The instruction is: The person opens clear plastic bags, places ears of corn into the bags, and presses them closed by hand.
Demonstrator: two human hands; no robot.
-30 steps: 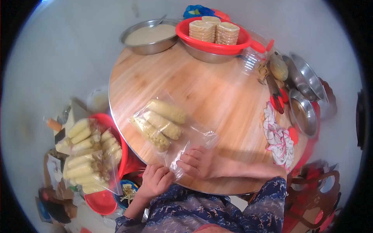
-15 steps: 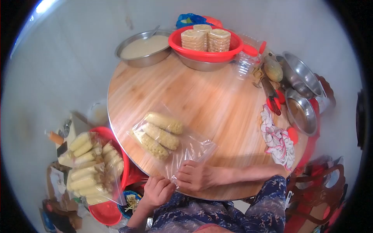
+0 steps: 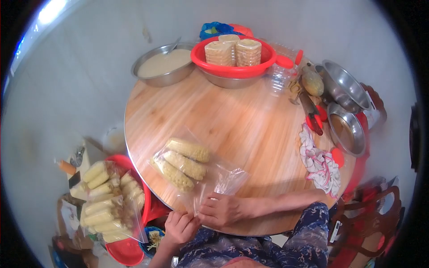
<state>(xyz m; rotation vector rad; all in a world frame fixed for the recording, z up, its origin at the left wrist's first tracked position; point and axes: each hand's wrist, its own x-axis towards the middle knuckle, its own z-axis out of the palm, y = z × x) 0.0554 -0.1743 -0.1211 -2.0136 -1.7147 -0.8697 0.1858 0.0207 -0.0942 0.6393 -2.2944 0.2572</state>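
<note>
A clear plastic bag [image 3: 227,181] lies on the round wooden table near its front edge. Inside it are three peeled corn cobs [image 3: 185,165], side by side at the far end. My right hand [image 3: 222,210] is closed on the near edge of the bag, its forearm resting along the table edge. Beside it, my left hand [image 3: 182,227] pinches the same edge at the corner, just off the table's rim. The fingertips of both hands almost meet, and the plastic between them is mostly hidden.
Bagged corn cobs [image 3: 105,214] fill a red basin [image 3: 146,196] at lower left. At the back stand a steel bowl of pale liquid [image 3: 163,67] and a red basin [image 3: 232,71] with packaged stacks. A cloth [image 3: 319,163], a knife [image 3: 311,109] and steel bowls [image 3: 346,129] line the right.
The whole view has shifted slightly downward. My hands keep hold of the bag's near edge, with the left fingertips a little nearer the right hand. The corn stays in place.
</note>
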